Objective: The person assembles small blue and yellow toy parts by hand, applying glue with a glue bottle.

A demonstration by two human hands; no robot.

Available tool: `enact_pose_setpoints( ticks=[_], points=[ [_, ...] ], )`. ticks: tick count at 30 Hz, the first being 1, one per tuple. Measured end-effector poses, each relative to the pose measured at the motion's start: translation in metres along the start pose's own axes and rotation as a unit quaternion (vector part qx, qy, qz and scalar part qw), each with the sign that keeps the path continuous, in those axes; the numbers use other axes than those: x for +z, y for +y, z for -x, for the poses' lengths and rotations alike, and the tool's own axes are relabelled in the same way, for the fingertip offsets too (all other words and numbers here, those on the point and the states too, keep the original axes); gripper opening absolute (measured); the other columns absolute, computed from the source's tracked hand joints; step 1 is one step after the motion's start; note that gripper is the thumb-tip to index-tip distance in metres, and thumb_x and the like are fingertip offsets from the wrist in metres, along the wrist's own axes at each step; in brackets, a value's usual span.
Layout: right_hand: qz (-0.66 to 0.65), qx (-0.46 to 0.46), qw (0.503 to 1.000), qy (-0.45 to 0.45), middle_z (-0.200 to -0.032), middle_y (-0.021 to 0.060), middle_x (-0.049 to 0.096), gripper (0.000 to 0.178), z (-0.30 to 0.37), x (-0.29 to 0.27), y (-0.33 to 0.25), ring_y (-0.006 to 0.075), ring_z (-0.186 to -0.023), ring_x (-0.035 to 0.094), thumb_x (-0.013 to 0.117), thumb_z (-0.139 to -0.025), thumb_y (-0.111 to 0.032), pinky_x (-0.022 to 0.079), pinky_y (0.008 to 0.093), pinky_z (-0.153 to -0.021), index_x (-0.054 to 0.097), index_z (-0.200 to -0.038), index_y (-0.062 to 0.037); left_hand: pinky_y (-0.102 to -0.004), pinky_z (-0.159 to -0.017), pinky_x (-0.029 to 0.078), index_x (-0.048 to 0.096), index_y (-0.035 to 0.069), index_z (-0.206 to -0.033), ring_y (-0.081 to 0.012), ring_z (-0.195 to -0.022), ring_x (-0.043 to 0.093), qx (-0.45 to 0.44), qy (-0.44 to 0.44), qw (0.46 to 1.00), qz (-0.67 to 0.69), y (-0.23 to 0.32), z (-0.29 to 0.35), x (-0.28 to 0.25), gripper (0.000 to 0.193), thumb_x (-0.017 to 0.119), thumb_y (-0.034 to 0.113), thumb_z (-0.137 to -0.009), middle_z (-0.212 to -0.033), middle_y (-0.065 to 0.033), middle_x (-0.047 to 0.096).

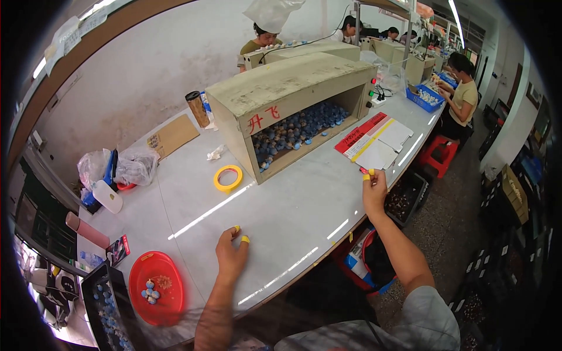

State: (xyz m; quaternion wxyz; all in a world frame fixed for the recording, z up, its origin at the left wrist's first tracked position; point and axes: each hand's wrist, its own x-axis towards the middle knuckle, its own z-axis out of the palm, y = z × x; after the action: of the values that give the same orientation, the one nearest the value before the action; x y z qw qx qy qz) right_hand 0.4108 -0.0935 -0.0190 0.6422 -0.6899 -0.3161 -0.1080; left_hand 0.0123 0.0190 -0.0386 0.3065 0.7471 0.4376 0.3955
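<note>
My left hand (232, 255) is over the grey-white table, its thumb and forefinger slightly apart with nothing visible between them. Yellow wrappings cover those two fingertips. Farther right, my right hand (374, 190) is raised near the table's edge, thumb and forefinger brought together, also wrapped in yellow. Whatever it may pinch is too small to make out. Just beyond it lie a white card or box (377, 153) and a red-and-yellow printed sheet (362, 132). A roll of yellow tape (228, 178) lies flat beyond my left hand.
A beige open-fronted box (287, 88) holds many small blue pieces (301, 126). At left are a red basin (153, 263) with a few blue-and-white pieces, a black tray (111, 310), a pink bottle (88, 230) and plastic bags (134, 167). A co-worker (462, 88) sits at far right.
</note>
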Motion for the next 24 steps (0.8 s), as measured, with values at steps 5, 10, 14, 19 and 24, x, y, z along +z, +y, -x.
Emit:
enact_pose_setpoints(
  ticks=[5,10,14,19,24],
  points=[
    [0.012,-0.041,0.983,-0.178,-0.084,0.0101,0.061,0.018,-0.012,0.096,-0.018,0.0206,-0.074,0.059,0.062,-0.083,-0.003,0.049,0.0317,-0.068,0.059,-0.101,-0.0014,-0.0366,-0.091,0.049,0.058,-0.005,-0.111,-0.0293,-0.103,0.065,-0.011,-0.008,1.0,0.002,-0.002,0.004,-0.007,0.034,0.069,0.006,-0.081,-0.11,-0.0182,0.066],
    [0.163,-0.083,0.941,-0.286,-0.105,0.0157,0.061,0.028,-0.042,0.181,-0.011,0.031,-0.093,0.061,0.066,-0.08,-0.011,0.051,0.0412,-0.079,0.06,-0.107,-0.0037,-0.0359,-0.089,0.05,0.058,-0.004,-0.109,-0.0304,-0.101,0.065,0.006,-0.001,1.0,-0.013,0.001,0.003,-0.008,0.032,0.07,0.005,-0.081,-0.108,-0.0181,0.066],
    [0.333,-0.101,0.888,-0.301,-0.116,0.0165,0.057,0.037,-0.055,0.215,-0.021,0.0352,-0.106,0.058,0.072,-0.078,-0.02,0.051,0.0449,-0.086,0.061,-0.11,-0.0053,-0.0365,-0.087,0.051,0.059,-0.003,-0.107,-0.0306,-0.097,0.066,0.022,0.007,1.0,0.004,-0.006,0.003,-0.006,0.03,0.07,0.005,-0.08,-0.106,-0.0175,0.066],
    [0.351,-0.101,0.895,-0.257,-0.105,0.0151,0.06,0.034,-0.055,0.224,-0.016,0.0355,-0.1,0.06,0.071,-0.078,-0.019,0.051,0.0443,-0.085,0.061,-0.108,-0.0054,-0.0326,-0.089,0.051,0.058,-0.004,-0.11,-0.0266,-0.105,0.066,0.027,-0.009,1.0,-0.006,0.0,0.002,-0.008,0.03,0.069,0.003,-0.083,-0.108,-0.0172,0.066],
    [0.221,-0.09,0.947,-0.214,-0.1,0.0153,0.062,0.033,-0.033,0.199,-0.019,0.0335,-0.092,0.062,0.07,-0.077,-0.014,0.053,0.0421,-0.077,0.06,-0.107,-0.0037,-0.0329,-0.088,0.051,0.058,-0.003,-0.112,-0.024,-0.099,0.067,0.019,-0.006,1.0,0.024,-0.001,0.003,-0.007,0.031,0.068,0.003,-0.084,-0.108,-0.0166,0.066]
  ],
)
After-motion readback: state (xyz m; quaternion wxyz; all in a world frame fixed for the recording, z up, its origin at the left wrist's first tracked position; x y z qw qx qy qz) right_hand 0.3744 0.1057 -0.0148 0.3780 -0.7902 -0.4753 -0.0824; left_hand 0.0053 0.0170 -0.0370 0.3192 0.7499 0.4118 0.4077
